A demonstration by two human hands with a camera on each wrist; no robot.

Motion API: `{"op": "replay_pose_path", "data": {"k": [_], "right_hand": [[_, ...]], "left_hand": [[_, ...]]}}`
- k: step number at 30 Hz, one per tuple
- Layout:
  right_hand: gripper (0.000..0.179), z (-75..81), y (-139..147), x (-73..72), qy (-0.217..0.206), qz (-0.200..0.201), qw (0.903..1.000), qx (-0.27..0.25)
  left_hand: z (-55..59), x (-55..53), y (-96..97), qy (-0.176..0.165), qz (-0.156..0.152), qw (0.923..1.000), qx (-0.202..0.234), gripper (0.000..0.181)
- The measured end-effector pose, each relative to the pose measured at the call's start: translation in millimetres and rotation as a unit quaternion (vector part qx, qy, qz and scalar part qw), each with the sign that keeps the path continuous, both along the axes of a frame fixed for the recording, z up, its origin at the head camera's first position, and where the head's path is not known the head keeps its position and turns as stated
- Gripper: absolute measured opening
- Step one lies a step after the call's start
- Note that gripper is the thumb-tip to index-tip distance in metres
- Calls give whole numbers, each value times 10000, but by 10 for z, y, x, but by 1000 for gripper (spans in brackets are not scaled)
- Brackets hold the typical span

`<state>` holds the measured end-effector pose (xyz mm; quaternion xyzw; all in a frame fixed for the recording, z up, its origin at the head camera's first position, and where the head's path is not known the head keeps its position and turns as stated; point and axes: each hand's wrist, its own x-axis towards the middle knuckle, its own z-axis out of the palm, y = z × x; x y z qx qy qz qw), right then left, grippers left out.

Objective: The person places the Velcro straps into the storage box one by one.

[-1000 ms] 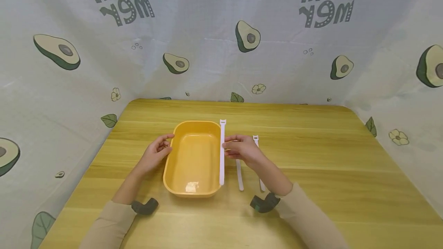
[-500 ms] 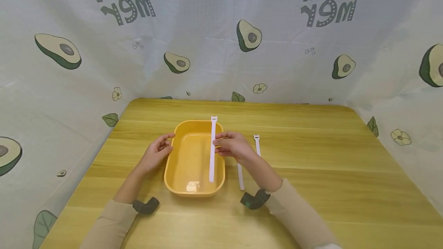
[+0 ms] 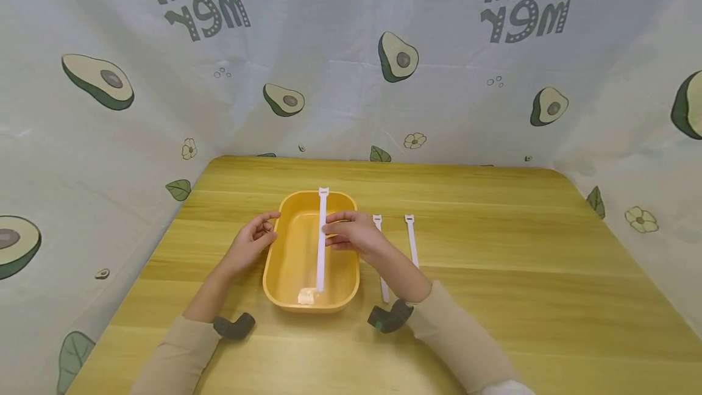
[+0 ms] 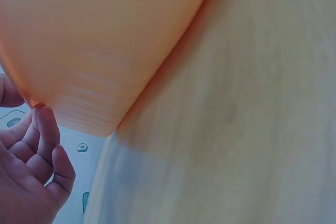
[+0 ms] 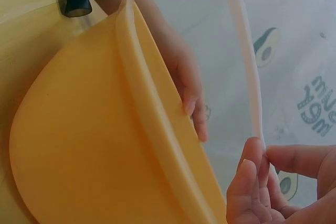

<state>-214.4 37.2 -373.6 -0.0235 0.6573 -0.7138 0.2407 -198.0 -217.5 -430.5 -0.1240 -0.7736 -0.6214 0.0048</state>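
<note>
My right hand (image 3: 351,231) pinches a white hook-and-loop cable tie (image 3: 322,249) between thumb and fingers. The tie stretches lengthwise over the yellow basin (image 3: 285,267), its slotted head toward the far rim. In the right wrist view the tie (image 5: 248,61) stands up from the fingertips, above the basin's rim (image 5: 152,108). My left hand (image 3: 251,242) holds the basin's left rim, fingers bent against it. The left wrist view has the fingers of the left hand (image 4: 31,161) at the basin's outer wall (image 4: 105,66).
Two more white ties, a nearer one (image 3: 384,288) and a farther one (image 3: 412,239), lie right of the basin, partly behind my right arm. Dark curved devices (image 3: 234,326) sit at both wrists. An avocado-print curtain (image 3: 340,47) hangs behind the wooden table (image 3: 521,261).
My right hand has carried the tie leftward from the basin's right rim to over its middle. My left hand stays at the left rim. More of the other two ties shows.
</note>
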Motion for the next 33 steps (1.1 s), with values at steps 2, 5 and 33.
{"op": "replay_pose_path", "data": {"k": [2, 5, 33], "right_hand": [[24, -12, -33, -4, 37, 37, 10000, 29], [23, -26, -92, -12, 36, 45, 9999, 84], [14, -288, -536, -82, -37, 105, 9952, 969]], "left_hand": [[-9, -7, 2, -11, 2, 10000, 2, 42], [-9, -9, 5, 0, -9, 10000, -12, 42], [-12, -9, 7, -117, -87, 9999, 49, 41]]}}
